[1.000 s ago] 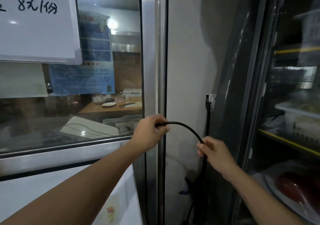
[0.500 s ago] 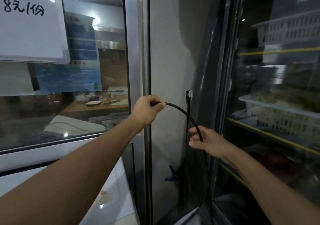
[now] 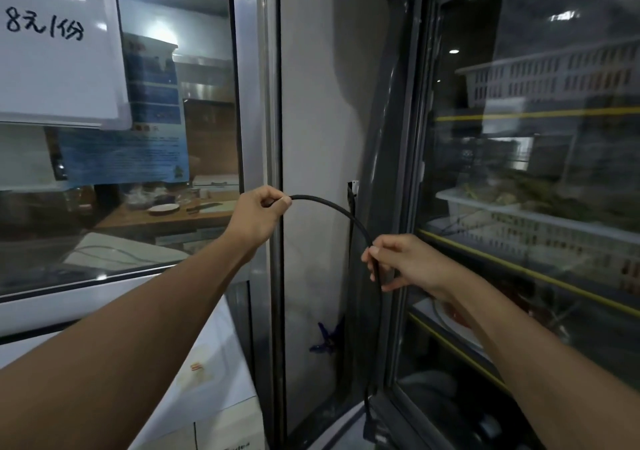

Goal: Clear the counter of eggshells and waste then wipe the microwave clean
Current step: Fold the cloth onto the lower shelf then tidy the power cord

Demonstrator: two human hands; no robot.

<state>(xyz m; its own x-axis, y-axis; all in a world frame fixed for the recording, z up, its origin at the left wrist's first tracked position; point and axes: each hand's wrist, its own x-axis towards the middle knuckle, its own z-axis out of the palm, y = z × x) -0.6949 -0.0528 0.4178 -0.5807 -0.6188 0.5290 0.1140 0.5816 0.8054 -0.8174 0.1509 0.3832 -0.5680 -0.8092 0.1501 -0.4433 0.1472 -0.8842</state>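
Note:
A black cable [image 3: 332,207] arcs between my two hands in front of a grey wall. My left hand [image 3: 258,215] pinches its upper end beside the metal window frame [image 3: 263,103]. My right hand [image 3: 401,262] grips the cable lower down, where it drops toward the floor along the side of the glass-door fridge [image 3: 398,172]. No microwave, eggshells or waste are in view.
A window [image 3: 173,137] at left carries a white handwritten sign [image 3: 59,44] and blue notices. A white box [image 3: 214,380] stands below it. The fridge at right holds white baskets [image 3: 554,71] on yellow-edged shelves. A small wall socket [image 3: 352,189] sits behind the cable.
Both hands have kept hold of the cable. My left hand has risen a little and my right hand has closed round the cable from a looser touch.

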